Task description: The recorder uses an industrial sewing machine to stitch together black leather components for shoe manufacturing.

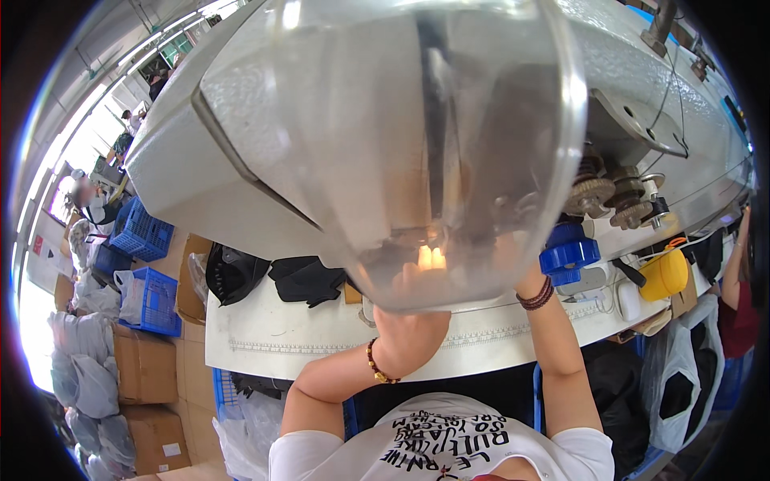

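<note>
The pale grey head of a sewing machine [241,172] fills the upper view, with a clear plastic guard [353,160] in front. A small yellow light glows behind this guard. My left hand [411,333], with a beaded bracelet at its wrist, reaches up under the guard's lower edge. Only blurred fingers show through the plastic. To its right my right hand [525,280], above dark red bracelets, is mostly covered by the guard; its fingers are hidden. Whatever either hand touches cannot be made out. Black fabric pieces [306,279] lie on the white table [273,345] left of my left hand.
A blue knob [569,255] and metal tension discs [613,196] project at the machine's right. Beyond my right wrist is a yellow rounded object [664,275]. Blue crates [156,301] and cardboard boxes [144,365] stand on the left floor. A person's arm [734,264] shows far right.
</note>
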A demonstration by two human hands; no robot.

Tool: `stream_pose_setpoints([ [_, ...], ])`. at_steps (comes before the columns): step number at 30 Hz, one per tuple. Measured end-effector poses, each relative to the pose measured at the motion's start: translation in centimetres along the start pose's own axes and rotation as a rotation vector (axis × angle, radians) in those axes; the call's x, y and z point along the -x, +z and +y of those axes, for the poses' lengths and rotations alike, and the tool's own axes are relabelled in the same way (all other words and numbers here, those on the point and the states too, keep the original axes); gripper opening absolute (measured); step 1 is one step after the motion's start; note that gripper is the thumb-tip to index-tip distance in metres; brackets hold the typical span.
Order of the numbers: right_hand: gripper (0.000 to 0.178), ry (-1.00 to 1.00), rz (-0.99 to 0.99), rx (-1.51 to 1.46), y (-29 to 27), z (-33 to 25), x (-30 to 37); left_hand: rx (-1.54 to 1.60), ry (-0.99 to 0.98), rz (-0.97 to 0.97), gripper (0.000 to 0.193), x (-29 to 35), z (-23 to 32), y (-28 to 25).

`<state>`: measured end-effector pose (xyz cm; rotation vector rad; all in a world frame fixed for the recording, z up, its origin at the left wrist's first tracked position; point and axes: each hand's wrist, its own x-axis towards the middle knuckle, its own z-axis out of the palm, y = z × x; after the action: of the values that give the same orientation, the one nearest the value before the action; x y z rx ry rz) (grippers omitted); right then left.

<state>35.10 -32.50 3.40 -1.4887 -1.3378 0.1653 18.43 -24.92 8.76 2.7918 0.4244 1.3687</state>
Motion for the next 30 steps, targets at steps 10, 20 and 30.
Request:
stream_pose_setpoints([
  [10, 0.028, -0.169, 0.047, 0.381, 0.0, -4.5, 0.5, 0.088, 0.218, -0.02, 0.015, 0.3, -2.6, -0.1],
  [20, 0.023, -0.407, 0.077, 0.674, 1.1, -6.7, 1.3, 0.082, 0.197, -0.025, 0.02, 0.2, -2.8, -0.5],
  [30, 0.02, -0.427, 0.164, 0.618, 4.0, -8.0, 2.3, 0.215, 0.22, 0.031, 0.022, 0.3, -3.3, 0.4],
])
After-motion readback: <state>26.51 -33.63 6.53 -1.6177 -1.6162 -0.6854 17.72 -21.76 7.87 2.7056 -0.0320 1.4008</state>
